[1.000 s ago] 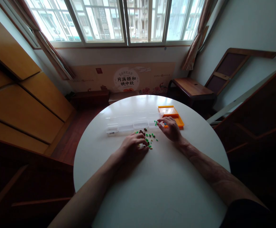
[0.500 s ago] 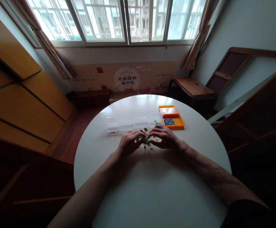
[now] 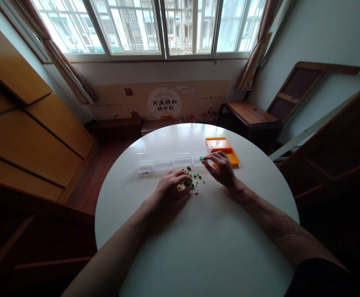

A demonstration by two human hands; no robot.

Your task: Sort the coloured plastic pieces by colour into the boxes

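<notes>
My left hand [image 3: 171, 184] rests on the white table [image 3: 180, 247], fingers curved and apart around a loose pile of tiny green and brown toy bricks [image 3: 186, 183]. Some of the pile is hidden beneath its fingers. Farther forward and to the right, my right hand [image 3: 221, 168] reaches over the right end of a clear plastic compartment box [image 3: 164, 164]. A small green brick [image 3: 201, 159] shows at the tips of its thumb and forefinger, which are bent toward each other. Other green bricks near those fingertips are partly covered.
An orange tray [image 3: 236, 160] with a raised lid [image 3: 219, 143] stands behind my right hand, its contents mostly covered. A pale brick [image 3: 196, 193] lies near the pile's front. Beyond the table are a wooden bench [image 3: 252, 112] and a window [image 3: 189, 29].
My right hand has moved from the pile forward and right to the clear box, now blocking the blue pieces in the orange tray. My left hand has stayed by the pile.
</notes>
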